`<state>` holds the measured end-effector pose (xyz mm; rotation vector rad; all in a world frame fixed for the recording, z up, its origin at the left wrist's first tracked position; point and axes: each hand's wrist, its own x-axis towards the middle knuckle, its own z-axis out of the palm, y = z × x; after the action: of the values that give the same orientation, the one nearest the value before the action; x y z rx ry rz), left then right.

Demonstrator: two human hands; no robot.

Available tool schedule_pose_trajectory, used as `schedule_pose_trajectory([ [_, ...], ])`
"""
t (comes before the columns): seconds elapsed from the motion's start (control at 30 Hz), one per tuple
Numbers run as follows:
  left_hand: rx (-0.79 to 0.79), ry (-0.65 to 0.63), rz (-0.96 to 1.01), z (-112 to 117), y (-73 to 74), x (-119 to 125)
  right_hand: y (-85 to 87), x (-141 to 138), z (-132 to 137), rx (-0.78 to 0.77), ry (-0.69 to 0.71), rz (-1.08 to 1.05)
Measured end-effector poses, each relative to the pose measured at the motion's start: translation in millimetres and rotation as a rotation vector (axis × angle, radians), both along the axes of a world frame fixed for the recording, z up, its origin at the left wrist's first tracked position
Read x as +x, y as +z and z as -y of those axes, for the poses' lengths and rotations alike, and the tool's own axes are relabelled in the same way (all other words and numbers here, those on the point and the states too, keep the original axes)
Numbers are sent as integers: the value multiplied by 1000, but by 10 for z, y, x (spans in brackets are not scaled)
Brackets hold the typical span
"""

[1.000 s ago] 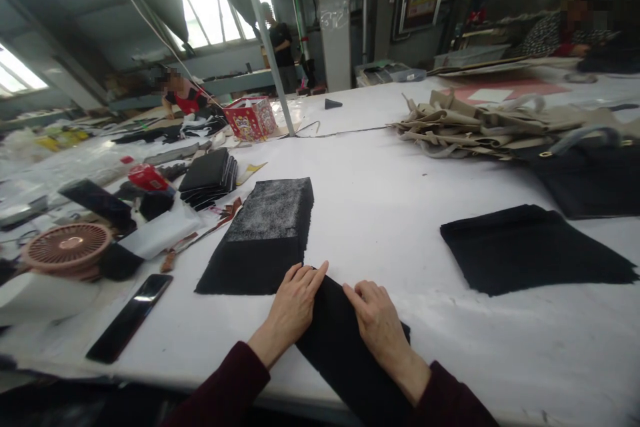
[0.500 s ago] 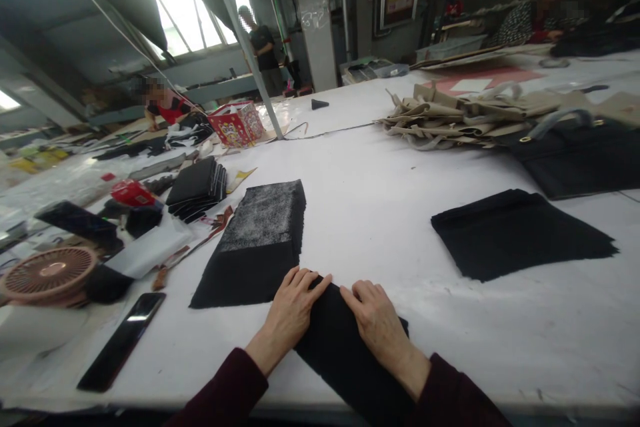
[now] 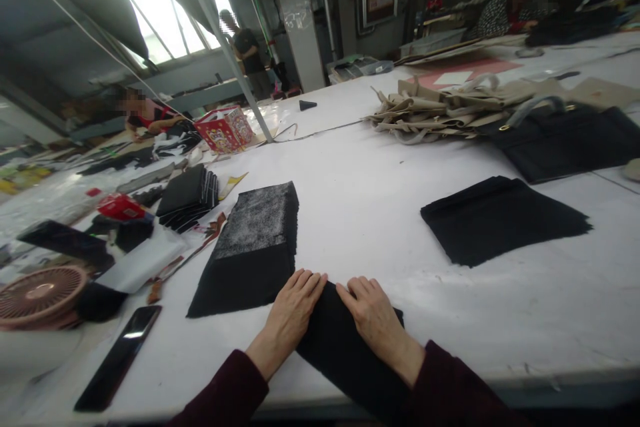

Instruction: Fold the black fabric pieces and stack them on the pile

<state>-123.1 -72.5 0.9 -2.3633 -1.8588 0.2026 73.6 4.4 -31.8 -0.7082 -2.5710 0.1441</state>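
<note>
A black piece of cloth lies at the table's front edge, its near end hidden past the edge and under my right sleeve. My left hand grips the far left corner, its fingers bent over the edge. On the far right side my right hand holds the same edge, thumb stretched toward the left hand and fingers curled. Just beyond my left hand is a stack of black cloth pieces with a grey speckled upper part. To the right lies another pile of black cloth.
A phone, a pink fan and a folded black stack are on the left. Beige cloth pieces and a black bag lie at the back right. A pole rises behind a red box. Other people are farther off.
My view has turned slightly to the right, so the surroundings appear shifted left. Both hands keep nearly the same hold on the cloth's far edge.
</note>
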Motion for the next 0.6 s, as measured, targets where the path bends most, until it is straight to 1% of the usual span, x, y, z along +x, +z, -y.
schedule_pose_trajectory([
  [0.27,19,-11,8,11,0,71,10,119,27,-91,-5,26],
  [0.4,-4,-47,73,-6,11,87,29,202,31,-109,-10,12],
  [0.5,-23,-42,116,-18,31,117,29,257,25,-114,-8,7],
  [0.6,-23,-40,119,-26,46,151,32,292,24,-112,-5,6],
])
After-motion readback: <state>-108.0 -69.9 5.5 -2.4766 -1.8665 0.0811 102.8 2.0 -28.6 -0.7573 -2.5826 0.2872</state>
